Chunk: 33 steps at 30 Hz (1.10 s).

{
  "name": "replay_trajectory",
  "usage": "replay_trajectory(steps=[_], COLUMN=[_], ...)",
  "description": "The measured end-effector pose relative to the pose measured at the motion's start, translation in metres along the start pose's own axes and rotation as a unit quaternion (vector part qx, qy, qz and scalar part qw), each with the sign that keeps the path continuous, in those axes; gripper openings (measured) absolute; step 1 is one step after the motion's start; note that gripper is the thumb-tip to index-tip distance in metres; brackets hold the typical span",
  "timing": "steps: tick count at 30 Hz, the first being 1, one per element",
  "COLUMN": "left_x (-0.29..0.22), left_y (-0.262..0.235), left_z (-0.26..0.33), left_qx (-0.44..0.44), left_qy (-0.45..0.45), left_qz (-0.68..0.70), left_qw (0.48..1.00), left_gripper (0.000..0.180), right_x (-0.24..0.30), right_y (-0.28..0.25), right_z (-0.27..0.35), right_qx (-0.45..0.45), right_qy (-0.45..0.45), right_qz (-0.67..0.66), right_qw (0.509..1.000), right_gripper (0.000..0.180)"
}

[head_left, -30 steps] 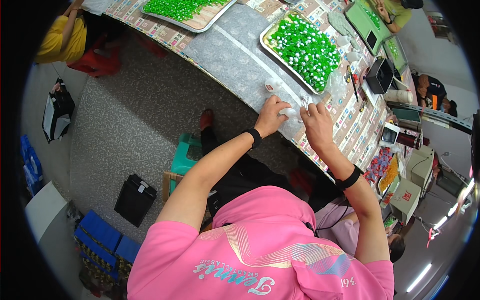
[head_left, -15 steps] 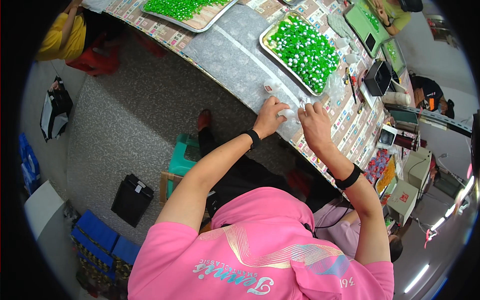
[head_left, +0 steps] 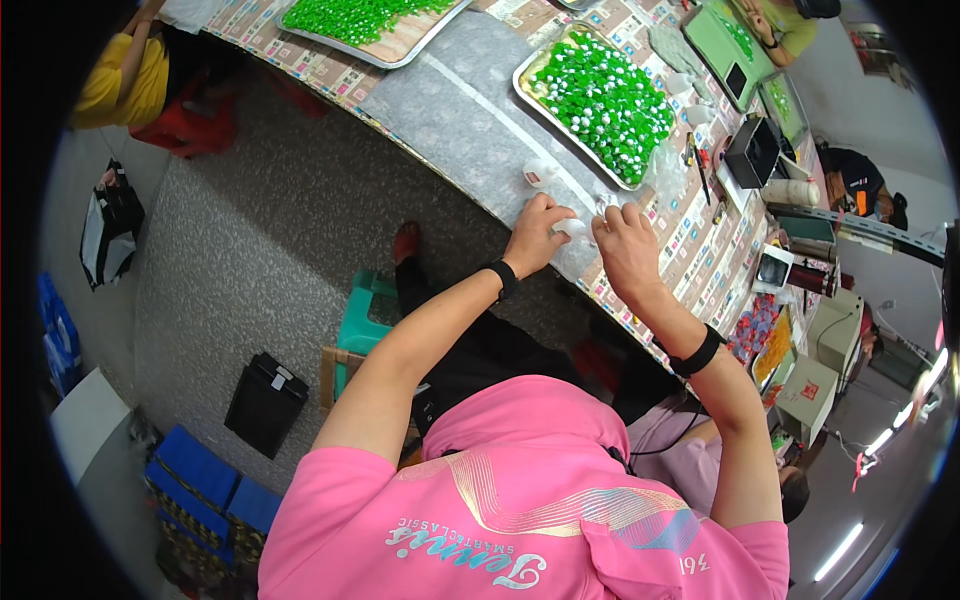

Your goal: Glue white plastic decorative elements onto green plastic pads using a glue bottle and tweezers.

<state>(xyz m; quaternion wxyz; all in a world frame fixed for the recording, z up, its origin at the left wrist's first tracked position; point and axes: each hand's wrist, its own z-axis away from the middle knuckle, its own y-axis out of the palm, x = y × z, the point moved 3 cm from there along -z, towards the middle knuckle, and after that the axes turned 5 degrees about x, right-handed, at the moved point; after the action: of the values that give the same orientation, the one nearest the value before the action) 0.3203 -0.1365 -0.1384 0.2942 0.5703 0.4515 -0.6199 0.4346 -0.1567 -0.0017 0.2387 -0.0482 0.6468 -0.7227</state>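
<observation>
Head view. At the centre of the frame, slightly right and above the middle, the left hand (head_left: 537, 238) pinches a small white piece (head_left: 570, 228) between thumb and forefinger, at the near end of a grey mat (head_left: 460, 110). Just to its right, the right hand (head_left: 628, 255) is bent, its fingers drawn together and pointing down; whether they grip anything cannot be told. A clear scrap (head_left: 606, 201) lies just above the right fingertips. A white tub (head_left: 540, 174) stands on the mat, just above the left hand.

Upper centre right: a tray (head_left: 570, 140) of green pieces (head_left: 605, 95), many with white or silvery spots. Upper left of centre: a second tray (head_left: 400, 62), also bearing green pieces. Upper right: a black box (head_left: 752, 152), with a phone (head_left: 737, 77) beyond it. Centre left, below the table: a green stool (head_left: 360, 322).
</observation>
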Motion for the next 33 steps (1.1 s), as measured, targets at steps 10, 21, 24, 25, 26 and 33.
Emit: replay_trajectory(steps=[10, 21, 24, 25, 26, 33], left_x=[-0.001, -0.003, -0.002, -0.001, -0.001, 0.001], left_y=[0.000, -0.002, -0.002, -0.002, -0.001, 0.002], left_z=[-0.001, -0.001, -0.001, -0.001, -0.001, -0.003], left_qx=[0.014, 0.019, 0.018, 0.020, 0.024, 0.051], left_qy=[-0.006, -0.008, -0.002, -0.004, 0.001, -0.006], left_qz=[-0.001, -0.001, 0.009, 0.020, 0.017, 0.004], left_qw=[1.000, 1.000, 1.000, 1.000, 1.000, 0.999], left_gripper=[0.036, 0.035, 0.033, 0.033, 0.033, 0.033], right_x=[0.000, -0.006, -0.009, -0.009, -0.010, -0.036], right_y=[0.000, 0.006, 0.013, 0.015, 0.018, 0.067], right_z=[0.001, 0.009, 0.016, 0.019, 0.023, 0.081], right_qx=[-0.011, -0.028, -0.021, -0.028, -0.040, -0.108], right_qy=[0.009, 0.034, 0.066, 0.071, 0.095, 0.325], right_qz=[-0.008, -0.038, -0.070, -0.070, -0.111, -0.394], right_qw=[1.000, 0.998, 0.995, 0.995, 0.988, 0.853], right_gripper=[0.010, 0.019, 0.022, 0.022, 0.023, 0.038])
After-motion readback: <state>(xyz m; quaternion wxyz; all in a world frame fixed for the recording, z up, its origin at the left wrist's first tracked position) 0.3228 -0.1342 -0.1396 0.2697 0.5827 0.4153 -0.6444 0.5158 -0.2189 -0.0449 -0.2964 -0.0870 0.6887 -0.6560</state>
